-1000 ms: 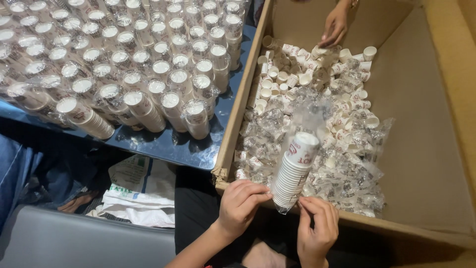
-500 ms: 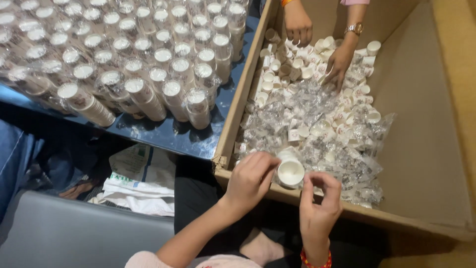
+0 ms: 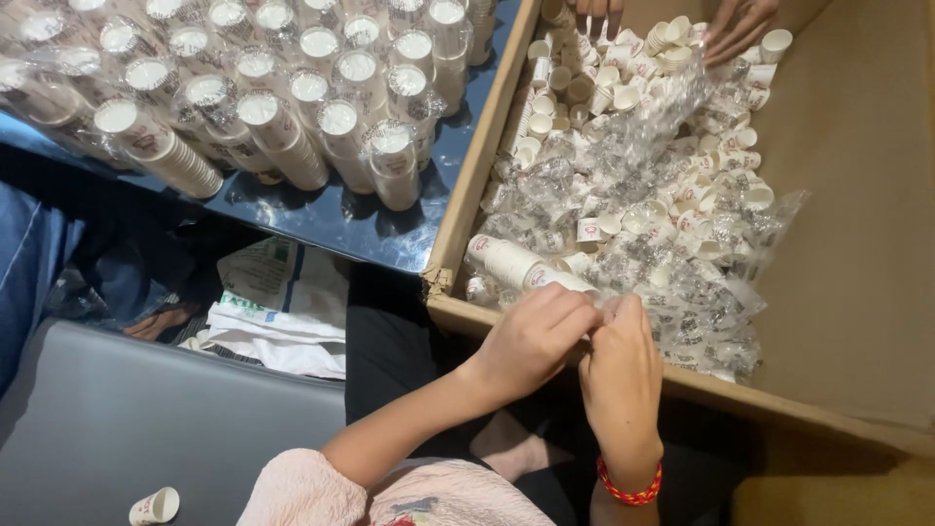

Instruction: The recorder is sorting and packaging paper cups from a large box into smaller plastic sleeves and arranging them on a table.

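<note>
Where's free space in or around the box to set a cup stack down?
Bare cardboard floor right of the loose cup pile. Grey surface lower left holds only one stray cup. Crowded: wrapped stacks on the dark table; both hands at the box's near edge.

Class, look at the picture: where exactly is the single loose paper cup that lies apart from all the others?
In the head view, the single paper cup lies on its side at the bottom left, on the grey surface, below the folded newspaper and left of the person's pink sleeve.
</note>
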